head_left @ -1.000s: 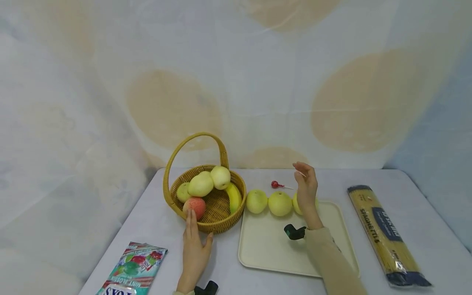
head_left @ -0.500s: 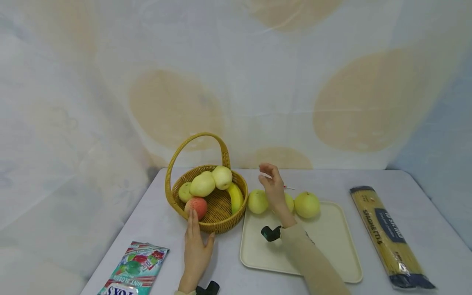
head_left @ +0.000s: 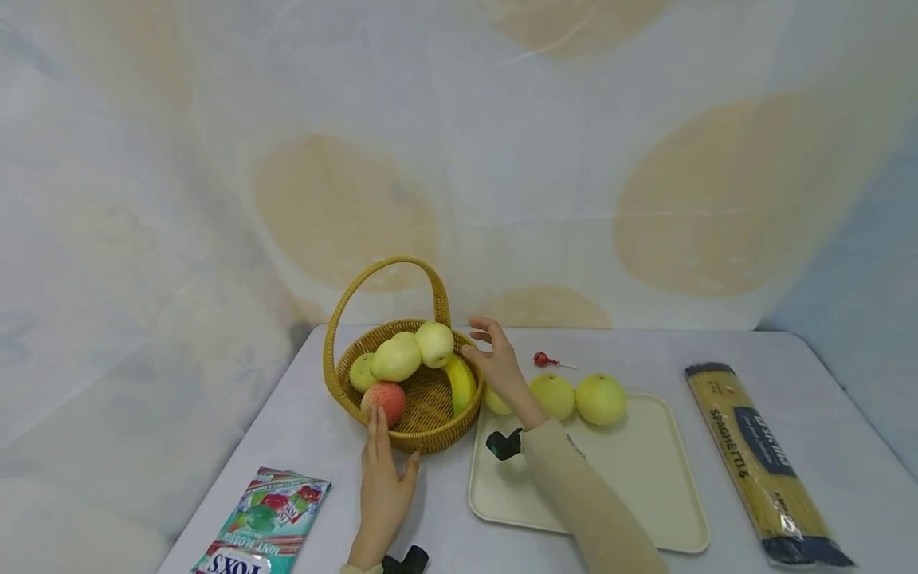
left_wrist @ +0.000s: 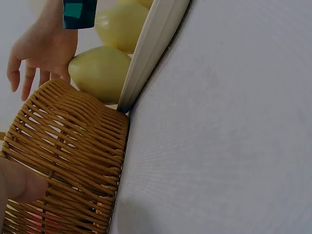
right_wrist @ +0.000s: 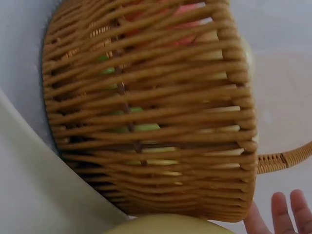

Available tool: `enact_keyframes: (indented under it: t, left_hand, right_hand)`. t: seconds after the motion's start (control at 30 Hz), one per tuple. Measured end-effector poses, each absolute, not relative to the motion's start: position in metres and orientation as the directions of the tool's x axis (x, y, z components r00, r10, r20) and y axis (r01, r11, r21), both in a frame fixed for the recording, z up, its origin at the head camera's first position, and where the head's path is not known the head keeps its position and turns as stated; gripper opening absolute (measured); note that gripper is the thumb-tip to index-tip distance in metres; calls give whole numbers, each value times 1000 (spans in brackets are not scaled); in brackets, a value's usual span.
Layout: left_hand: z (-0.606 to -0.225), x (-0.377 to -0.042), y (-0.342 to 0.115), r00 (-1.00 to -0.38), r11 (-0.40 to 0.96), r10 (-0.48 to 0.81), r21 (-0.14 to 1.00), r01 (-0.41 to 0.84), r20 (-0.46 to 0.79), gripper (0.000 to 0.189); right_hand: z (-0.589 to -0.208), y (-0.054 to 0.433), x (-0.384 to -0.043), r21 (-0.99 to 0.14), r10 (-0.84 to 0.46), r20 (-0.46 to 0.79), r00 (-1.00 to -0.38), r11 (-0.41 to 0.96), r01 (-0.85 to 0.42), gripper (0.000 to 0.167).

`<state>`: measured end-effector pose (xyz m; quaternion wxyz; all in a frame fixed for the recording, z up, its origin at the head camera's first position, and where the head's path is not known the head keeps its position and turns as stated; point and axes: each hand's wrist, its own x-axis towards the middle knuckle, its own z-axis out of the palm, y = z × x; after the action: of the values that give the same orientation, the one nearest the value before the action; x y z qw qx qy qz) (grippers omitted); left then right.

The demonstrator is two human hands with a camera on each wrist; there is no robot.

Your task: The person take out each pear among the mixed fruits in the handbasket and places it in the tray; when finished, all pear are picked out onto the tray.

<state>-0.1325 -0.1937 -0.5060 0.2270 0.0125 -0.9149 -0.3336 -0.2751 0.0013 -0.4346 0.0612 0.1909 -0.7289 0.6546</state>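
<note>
The head view faces forward and down over the white table [head_left: 443, 514] from well back. Both wrist views, rolled sideways, look closely at the round brown wicker basket [left_wrist: 68, 141], sharing its wall and the rectangular cream tray [left_wrist: 150, 54].

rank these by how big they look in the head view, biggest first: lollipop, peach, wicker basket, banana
1. wicker basket
2. peach and banana: too close to rank, the peach rounder, the banana longer
3. lollipop

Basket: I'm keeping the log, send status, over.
Left hand at near rim of basket. Right hand empty, by its right rim. Basket upright, peach and banana inside. Tray close on its right.
</note>
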Motion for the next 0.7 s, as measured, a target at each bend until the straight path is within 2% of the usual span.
enact_keyframes:
  t: [0.27,0.7]
  left_hand:
    - [-505,-132,-192,-903,775,-181,621,112,389,96]
    - [-505,-130,-193,-908,778,-180,620,104,377,96]
  right_hand:
    - [-429,-4,-286,-927,-292,294,-910,145,-346,57]
    - [-428,-32,-307,-862,-375,212,-903,363,-353,76]
